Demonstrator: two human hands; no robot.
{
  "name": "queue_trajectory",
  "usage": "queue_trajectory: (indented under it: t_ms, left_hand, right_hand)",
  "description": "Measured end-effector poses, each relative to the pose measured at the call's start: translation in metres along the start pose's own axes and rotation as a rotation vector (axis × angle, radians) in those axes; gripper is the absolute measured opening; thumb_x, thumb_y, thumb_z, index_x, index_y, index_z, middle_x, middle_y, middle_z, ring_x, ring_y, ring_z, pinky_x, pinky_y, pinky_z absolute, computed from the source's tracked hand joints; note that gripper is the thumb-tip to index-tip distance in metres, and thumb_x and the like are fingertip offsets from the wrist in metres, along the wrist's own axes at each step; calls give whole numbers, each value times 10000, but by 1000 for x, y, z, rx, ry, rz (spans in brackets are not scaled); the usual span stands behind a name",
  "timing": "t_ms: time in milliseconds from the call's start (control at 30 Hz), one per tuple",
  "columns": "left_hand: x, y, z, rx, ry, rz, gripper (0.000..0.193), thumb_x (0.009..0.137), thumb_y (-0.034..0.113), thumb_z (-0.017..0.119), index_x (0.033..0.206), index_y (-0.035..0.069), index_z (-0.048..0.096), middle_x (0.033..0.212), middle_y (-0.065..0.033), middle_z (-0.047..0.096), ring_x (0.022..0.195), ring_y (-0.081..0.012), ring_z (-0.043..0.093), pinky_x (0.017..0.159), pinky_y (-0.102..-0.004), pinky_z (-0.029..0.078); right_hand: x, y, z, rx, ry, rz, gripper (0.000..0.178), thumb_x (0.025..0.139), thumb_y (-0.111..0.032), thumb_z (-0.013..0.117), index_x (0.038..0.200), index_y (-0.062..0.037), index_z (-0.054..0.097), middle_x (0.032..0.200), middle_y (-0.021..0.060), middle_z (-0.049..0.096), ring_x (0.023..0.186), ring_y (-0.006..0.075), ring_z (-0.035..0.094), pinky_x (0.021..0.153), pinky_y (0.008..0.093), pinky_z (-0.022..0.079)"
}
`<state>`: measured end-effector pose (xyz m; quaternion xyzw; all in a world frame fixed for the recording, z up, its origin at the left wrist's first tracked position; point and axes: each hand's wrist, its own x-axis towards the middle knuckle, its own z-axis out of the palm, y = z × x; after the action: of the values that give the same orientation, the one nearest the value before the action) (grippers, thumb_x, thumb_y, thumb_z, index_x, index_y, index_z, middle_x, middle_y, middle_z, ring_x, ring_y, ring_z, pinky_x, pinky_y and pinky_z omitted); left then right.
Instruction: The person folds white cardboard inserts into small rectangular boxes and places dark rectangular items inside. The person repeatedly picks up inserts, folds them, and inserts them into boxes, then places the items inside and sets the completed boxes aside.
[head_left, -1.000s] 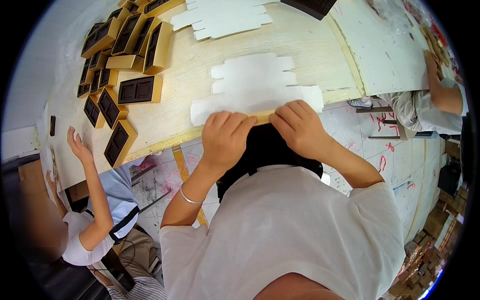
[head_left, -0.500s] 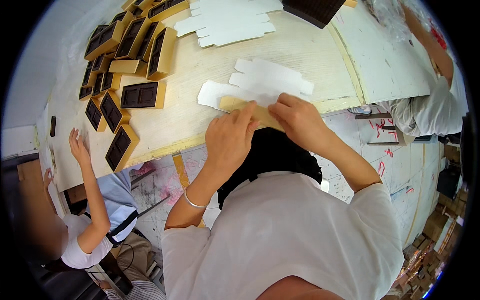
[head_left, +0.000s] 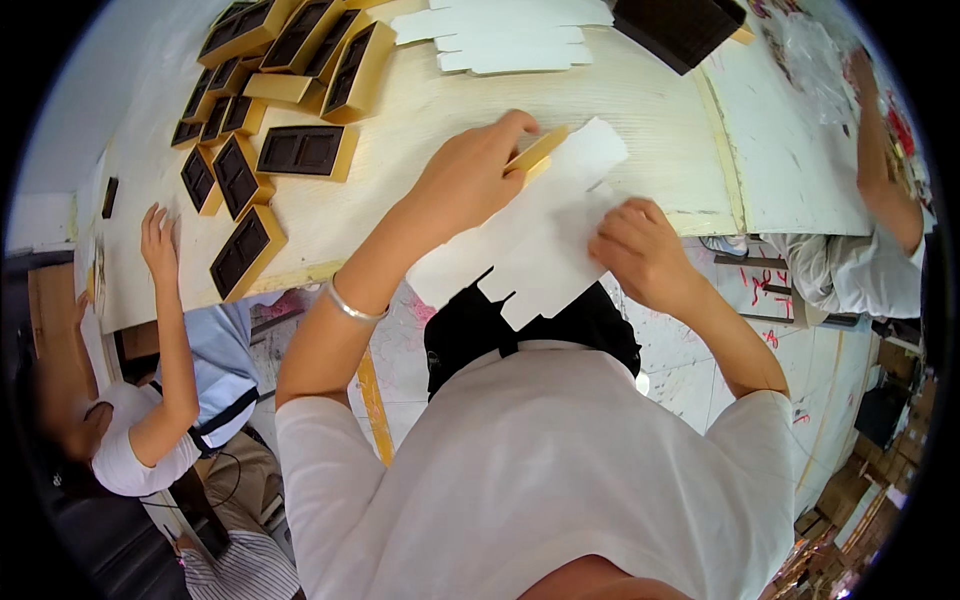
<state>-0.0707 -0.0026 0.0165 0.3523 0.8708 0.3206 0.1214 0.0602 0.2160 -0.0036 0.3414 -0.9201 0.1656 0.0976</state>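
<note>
A cut cardboard box blank (head_left: 525, 245), white on the face I see, lies slanted across the table's front edge. One narrow gold flap (head_left: 540, 150) is folded up along its far side. My left hand (head_left: 470, 180) grips the blank by that flap, fingers bent around it. At the right edge of the blank, my right hand (head_left: 640, 250) is closed with curled fingers, its fingertips partly hidden. The blank's notched near end hangs over my lap.
Several gold boxes with dark brown inserts (head_left: 300, 150) crowd the table's left. More white blanks (head_left: 510, 40) lie at the far side, beside a dark brown stack (head_left: 678, 28). Co-workers' arms reach in at left (head_left: 165, 270) and right (head_left: 885, 170).
The blank has been turned and drawn toward me, its notched end now past the table edge. My left hand has moved farther away along the gold flap; my right hand has come nearer.
</note>
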Motion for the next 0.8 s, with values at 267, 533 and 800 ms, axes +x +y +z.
queue_trajectory:
  t_ms: [267,533,800]
  left_hand:
    - [-17,6,-8,224,-24,7,264,834,166,599,1068,45,620,871,-120,613,780,-298,586,695,-372,475]
    - [-30,-14,-13,84,26,80,269,811,32,571,1078,23,609,911,-119,588,796,-297,576,700,-369,469]
    - [-28,-10,-12,91,33,76,321,788,5,569,1102,51,613,886,-103,585,783,-291,568,694,-362,465]
  right_hand:
    - [17,-12,9,81,111,-139,243,715,-167,722,895,-32,630,951,106,557,888,307,540,813,419,429]
    - [71,-14,10,-88,216,76,166,745,-155,693,833,-44,605,1011,106,558,966,273,541,783,355,448]
    - [58,-20,22,101,128,-118,163,677,-86,650,811,-5,602,866,91,529,790,226,520,713,348,444]
